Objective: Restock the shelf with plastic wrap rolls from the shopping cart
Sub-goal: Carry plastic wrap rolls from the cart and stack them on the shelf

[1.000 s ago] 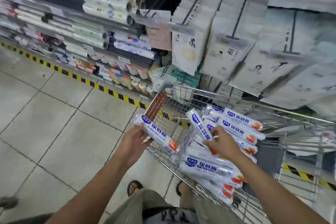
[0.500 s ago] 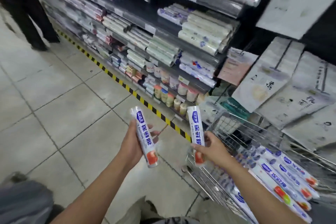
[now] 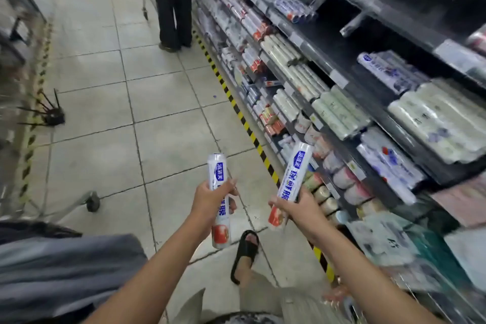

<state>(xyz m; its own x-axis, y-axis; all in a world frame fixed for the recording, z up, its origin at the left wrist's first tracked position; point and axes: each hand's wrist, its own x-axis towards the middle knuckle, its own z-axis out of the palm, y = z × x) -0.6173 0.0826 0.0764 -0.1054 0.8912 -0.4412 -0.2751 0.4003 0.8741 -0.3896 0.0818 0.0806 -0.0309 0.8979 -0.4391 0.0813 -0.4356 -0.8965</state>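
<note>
A roll (image 3: 295, 171) apiece in the hands (image 3: 301, 208)

Dim, flat store lighting; motion blur smears the edges, with wide-angle bending throughout.

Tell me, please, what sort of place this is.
Most likely a supermarket aisle: long tiered shelves carry price labels and rows of packaged rolls, yellow-and-black tape marks the tiled floor along them, and another person stands farther down.
</note>
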